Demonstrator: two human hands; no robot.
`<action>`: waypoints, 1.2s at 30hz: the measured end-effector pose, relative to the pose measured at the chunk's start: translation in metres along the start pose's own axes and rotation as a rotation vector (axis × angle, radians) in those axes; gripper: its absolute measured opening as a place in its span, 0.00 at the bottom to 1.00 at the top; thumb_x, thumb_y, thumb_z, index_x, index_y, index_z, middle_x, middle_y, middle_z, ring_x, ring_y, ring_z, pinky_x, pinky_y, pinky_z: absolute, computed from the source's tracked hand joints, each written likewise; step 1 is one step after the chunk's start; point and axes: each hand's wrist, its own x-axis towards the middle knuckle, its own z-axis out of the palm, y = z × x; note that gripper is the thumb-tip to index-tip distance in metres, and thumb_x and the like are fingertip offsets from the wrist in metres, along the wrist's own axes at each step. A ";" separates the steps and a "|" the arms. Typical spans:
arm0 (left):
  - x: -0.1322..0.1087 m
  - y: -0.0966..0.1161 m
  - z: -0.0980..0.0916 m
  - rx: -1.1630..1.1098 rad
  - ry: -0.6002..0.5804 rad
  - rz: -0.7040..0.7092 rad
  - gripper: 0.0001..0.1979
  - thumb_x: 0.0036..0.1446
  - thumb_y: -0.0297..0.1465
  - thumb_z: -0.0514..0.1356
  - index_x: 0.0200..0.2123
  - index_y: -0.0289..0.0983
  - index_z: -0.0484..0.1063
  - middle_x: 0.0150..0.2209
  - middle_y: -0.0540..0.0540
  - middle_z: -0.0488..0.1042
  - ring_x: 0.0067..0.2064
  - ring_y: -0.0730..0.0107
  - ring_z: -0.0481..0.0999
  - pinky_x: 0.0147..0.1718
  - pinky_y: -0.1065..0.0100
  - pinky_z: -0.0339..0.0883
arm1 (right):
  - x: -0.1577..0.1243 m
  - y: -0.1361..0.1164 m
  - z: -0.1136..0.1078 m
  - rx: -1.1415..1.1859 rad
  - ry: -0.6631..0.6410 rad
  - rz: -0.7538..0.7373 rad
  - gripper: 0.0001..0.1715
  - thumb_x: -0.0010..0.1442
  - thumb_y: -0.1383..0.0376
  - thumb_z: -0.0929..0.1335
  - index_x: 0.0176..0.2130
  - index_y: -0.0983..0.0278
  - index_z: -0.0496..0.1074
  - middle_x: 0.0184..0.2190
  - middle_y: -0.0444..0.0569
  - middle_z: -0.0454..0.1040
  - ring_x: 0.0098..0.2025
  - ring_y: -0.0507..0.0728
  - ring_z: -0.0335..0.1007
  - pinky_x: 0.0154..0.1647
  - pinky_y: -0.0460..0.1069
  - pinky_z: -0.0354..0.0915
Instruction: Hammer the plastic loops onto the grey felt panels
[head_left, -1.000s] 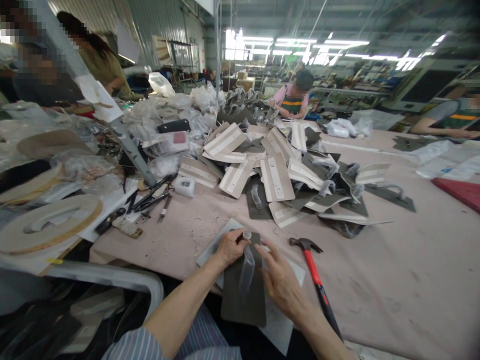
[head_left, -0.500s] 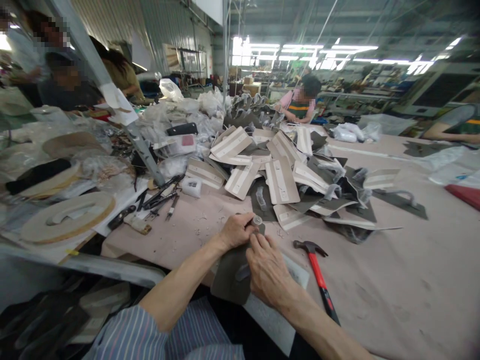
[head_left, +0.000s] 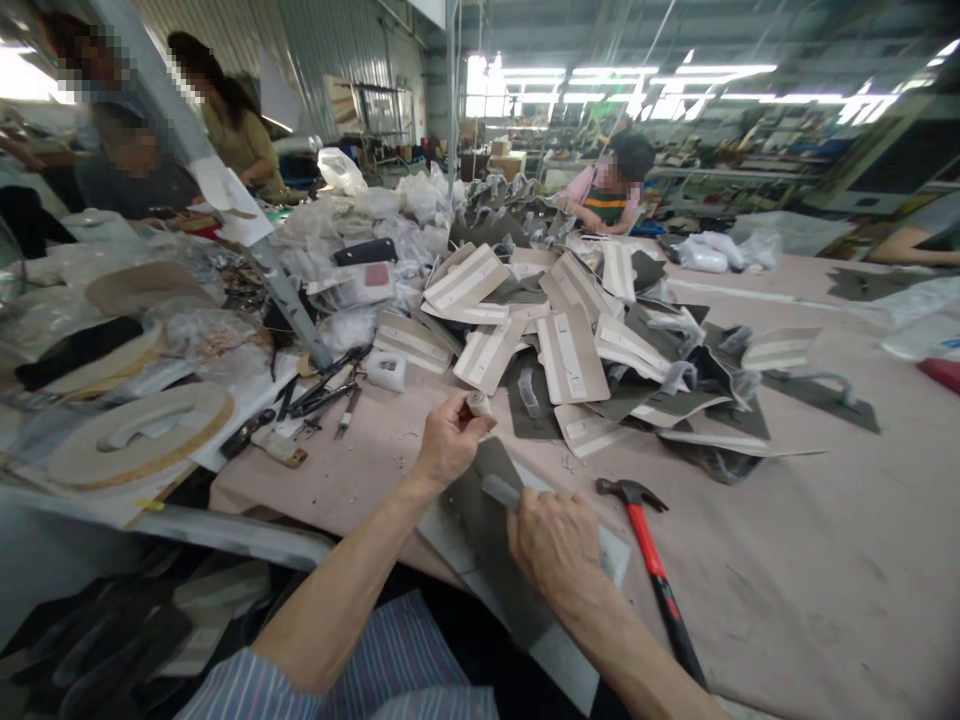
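My left hand [head_left: 448, 440] is closed around a small white cylinder with a round, flat top [head_left: 478, 403], held upright just past the far end of a dark grey panel [head_left: 491, 565]. On that panel is a strap handle wrapped in clear plastic [head_left: 501, 490]. My right hand [head_left: 559, 540] has its fingers curled over the handle's near side and grips the panel there; the fingertips are hidden. Beneath the panel lies a pale flat board [head_left: 574, 665] at the table's front edge. To the right of my right hand rests a claw hammer [head_left: 651, 560] with a red and black handle.
A heap of grey panels with beige backs [head_left: 574, 355] fills the table's middle. Pliers and other tools [head_left: 330, 395] lie left, beside a large tape roll [head_left: 142, 430] and plastic bags [head_left: 360, 215]. A metal post [head_left: 285, 290] rises there. Several people sit or stand around.
The panel has turned and its handle now shows beside my right hand. My left hand has moved left with the white cylinder, away from the right hand.
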 end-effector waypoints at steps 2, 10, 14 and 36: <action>-0.003 -0.001 -0.004 0.051 -0.012 0.016 0.07 0.52 0.31 0.65 0.34 0.35 0.72 0.30 0.50 0.75 0.32 0.71 0.75 0.32 0.74 0.67 | 0.002 -0.006 0.009 0.039 -0.029 0.007 0.16 0.66 0.58 0.63 0.32 0.66 0.70 0.27 0.58 0.76 0.32 0.64 0.75 0.39 0.56 0.61; -0.031 -0.068 0.008 -0.004 -0.111 -0.180 0.05 0.50 0.27 0.63 0.32 0.35 0.71 0.29 0.49 0.75 0.33 0.69 0.75 0.33 0.72 0.69 | 0.002 -0.024 0.053 0.262 -0.124 0.241 0.23 0.70 0.60 0.59 0.60 0.66 0.63 0.31 0.55 0.79 0.33 0.62 0.79 0.32 0.50 0.65; -0.037 -0.088 0.013 -0.045 -0.105 -0.193 0.05 0.50 0.27 0.63 0.33 0.36 0.72 0.31 0.49 0.76 0.35 0.68 0.77 0.37 0.70 0.71 | 0.006 -0.026 0.056 0.455 -0.139 0.344 0.24 0.68 0.55 0.61 0.58 0.61 0.68 0.33 0.56 0.80 0.36 0.65 0.78 0.37 0.54 0.67; -0.041 -0.107 0.002 -0.086 -0.177 -0.235 0.07 0.55 0.33 0.63 0.36 0.35 0.72 0.34 0.45 0.79 0.37 0.66 0.80 0.42 0.66 0.72 | -0.058 0.077 0.094 0.487 0.254 0.491 0.34 0.63 0.45 0.59 0.55 0.68 0.67 0.42 0.58 0.72 0.41 0.64 0.70 0.42 0.56 0.65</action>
